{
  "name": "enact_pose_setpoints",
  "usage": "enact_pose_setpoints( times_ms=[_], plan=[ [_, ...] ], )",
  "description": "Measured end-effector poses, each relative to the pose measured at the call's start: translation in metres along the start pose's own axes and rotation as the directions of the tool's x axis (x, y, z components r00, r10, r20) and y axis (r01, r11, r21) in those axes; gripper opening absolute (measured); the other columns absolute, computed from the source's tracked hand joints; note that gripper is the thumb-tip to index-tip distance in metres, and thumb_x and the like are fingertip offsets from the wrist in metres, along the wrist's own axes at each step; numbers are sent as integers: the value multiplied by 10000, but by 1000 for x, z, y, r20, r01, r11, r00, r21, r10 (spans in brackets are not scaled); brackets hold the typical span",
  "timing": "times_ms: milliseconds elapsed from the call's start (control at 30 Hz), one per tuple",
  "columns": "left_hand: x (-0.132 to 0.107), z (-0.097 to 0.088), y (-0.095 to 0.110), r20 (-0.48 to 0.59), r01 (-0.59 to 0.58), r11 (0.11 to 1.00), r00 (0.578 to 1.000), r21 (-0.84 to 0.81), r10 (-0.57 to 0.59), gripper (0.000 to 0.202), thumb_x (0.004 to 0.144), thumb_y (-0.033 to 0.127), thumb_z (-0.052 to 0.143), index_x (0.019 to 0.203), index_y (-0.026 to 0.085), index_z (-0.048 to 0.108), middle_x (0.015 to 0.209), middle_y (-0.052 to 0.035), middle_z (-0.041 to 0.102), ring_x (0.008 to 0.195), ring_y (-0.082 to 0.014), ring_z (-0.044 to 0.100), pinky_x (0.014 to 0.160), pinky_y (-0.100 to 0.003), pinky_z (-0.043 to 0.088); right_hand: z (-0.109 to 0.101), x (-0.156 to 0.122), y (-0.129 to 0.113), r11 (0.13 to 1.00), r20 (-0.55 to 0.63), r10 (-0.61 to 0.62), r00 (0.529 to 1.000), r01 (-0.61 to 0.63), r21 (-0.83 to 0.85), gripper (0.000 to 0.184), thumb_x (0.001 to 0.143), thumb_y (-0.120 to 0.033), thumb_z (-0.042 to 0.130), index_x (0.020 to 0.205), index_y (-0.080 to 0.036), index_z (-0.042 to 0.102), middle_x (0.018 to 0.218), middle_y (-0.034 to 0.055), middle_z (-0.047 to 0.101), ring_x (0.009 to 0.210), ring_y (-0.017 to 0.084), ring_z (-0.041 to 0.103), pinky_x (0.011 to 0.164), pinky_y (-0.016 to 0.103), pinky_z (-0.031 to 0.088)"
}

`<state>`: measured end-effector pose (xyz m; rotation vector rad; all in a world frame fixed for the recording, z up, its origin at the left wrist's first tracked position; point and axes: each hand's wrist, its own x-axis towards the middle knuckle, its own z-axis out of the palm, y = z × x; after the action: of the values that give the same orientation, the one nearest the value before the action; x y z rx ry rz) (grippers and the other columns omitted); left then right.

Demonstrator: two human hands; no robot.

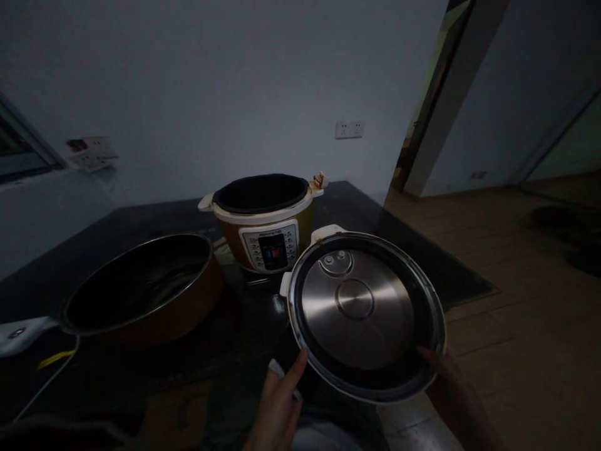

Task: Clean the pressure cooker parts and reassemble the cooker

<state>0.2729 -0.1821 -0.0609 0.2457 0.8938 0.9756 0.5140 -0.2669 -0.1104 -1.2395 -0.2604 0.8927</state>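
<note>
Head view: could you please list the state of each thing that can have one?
Cooker: open, upright on countertop
Display: blue and red marks visible
Lid: off the cooker, tilted, inner side facing camera, held by left hand and right hand
Pan: uncovered, upright
Wall sockets: nothing plugged in

Left fingers (299, 364) and right fingers (429, 357) hold a lid (364, 307) near the cooker (265, 220).
</note>
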Motion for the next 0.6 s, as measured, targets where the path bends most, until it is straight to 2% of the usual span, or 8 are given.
enact_pose_setpoints(
  times_ms=[100, 267, 433, 600],
  plan=[
    [-1, -13, 8, -95, -9, 999, 995, 41, 13, 593, 777, 71, 731, 1323, 250, 586, 1174, -80, 726, 1161, -262, 642, 1043, -401, 483, 16, -4, 12, 1000, 20, -10, 1000, 9, 30, 645, 595, -345, 818, 1211, -354, 629, 1221, 37, 704, 1211, 345, 596, 1004, 499, 487],
    [-10, -28, 18, -169, -97, 993, 980, 61, 106, 610, 775, 41, 719, 1320, 278, 580, 1198, -65, 717, 1206, -246, 610, 1018, -391, 506, 35, -6, 20, 999, 98, 16, 995, -20, 41, 763, 588, -344, 830, 1307, -320, 575, 1272, 64, 675, 1282, 349, 538, 1033, 494, 466],
    [-15, -34, 25, -197, -128, 990, 971, 61, 138, 569, 771, 44, 719, 1290, 249, 611, 1201, -76, 714, 1211, -260, 604, 1037, -405, 486, 40, -8, 35, 999, 189, 38, 981, -40, 9, 720, 657, -387, 801, 1331, -339, 553, 1237, 49, 697, 1279, 314, 549, 1024, 467, 474],
    [-10, -41, 28, -201, -116, 993, 972, 38, 121, 602, 752, 38, 734, 1295, 270, 613, 1186, -70, 721, 1200, -276, 610, 1054, -442, 464, 39, -10, 42, 998, 199, 58, 978, -57, -9, 735, 663, -416, 802, 1343, -351, 533, 1292, 49, 665, 1291, 312, 539, 1026, 475, 473]
  ],
)
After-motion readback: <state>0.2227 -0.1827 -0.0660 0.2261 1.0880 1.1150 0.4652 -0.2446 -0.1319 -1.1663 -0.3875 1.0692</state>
